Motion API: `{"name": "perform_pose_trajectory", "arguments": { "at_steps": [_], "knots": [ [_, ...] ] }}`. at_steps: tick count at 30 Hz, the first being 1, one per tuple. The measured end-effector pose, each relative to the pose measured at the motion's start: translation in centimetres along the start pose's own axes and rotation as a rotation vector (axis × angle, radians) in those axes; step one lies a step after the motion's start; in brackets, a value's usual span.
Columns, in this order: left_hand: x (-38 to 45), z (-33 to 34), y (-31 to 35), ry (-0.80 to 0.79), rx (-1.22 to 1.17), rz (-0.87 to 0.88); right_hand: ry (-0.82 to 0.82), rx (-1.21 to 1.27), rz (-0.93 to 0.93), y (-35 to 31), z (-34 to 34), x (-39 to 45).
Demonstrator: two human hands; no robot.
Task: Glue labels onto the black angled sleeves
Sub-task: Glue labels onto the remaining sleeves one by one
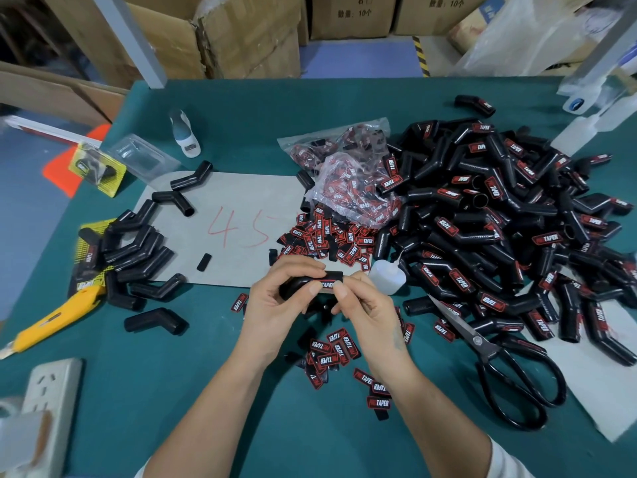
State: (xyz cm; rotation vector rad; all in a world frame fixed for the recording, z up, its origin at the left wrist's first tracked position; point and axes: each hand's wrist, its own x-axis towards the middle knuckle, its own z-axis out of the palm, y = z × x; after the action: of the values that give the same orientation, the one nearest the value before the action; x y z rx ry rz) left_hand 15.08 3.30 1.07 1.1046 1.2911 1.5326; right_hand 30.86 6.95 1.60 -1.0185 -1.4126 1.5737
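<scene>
Both hands meet over the green table (172, 391) and hold one black angled sleeve (299, 284) between them. The left hand (275, 301) curls round the sleeve's left half, thumb on top. The right hand (365, 312) pinches the right end, its thumb pressing on a red and black label (327, 285) that lies on the sleeve's upper face.

Just beyond the right hand stands a small clear glue bottle (387, 276), nozzle tilted up. Just below both hands loose labels (332, 348) lie scattered on the table. To the right of the right hand lie black scissors (496, 357), blades shut, and past them a big heap of labelled sleeves (499, 222).

Ahead of the hands a grey sheet (220, 198) marked "45" in red bears a heap of labels (320, 239) and an open plastic bag (355, 191) of more. To the left of the left hand plain sleeves (138, 250) are stacked, with a yellow utility knife (55, 322) nearer the table's edge and a white power strip (51, 395) below it.
</scene>
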Motion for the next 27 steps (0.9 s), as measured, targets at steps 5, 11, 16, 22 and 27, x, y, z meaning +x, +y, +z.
{"name": "perform_pose_trajectory", "arguments": {
  "at_steps": [5,11,16,22,27],
  "knots": [
    [-0.1,0.0,-0.1,0.004,0.075,0.013,0.0,0.018,0.006,-0.1,0.0,0.0],
    [-0.2,0.0,-0.2,-0.005,0.055,0.003,0.041,0.073,0.031,0.3,0.0,0.1],
    [-0.2,0.0,-0.5,-0.006,-0.041,-0.041,0.056,0.06,-0.002,0.3,-0.1,-0.1],
    [-0.3,0.1,-0.8,0.041,0.346,0.302,0.001,0.144,0.104,0.6,-0.4,0.0],
    [0.0,0.1,-1.1,0.093,0.421,0.344,-0.074,0.279,0.232,0.7,-0.7,0.0]
  ]
}}
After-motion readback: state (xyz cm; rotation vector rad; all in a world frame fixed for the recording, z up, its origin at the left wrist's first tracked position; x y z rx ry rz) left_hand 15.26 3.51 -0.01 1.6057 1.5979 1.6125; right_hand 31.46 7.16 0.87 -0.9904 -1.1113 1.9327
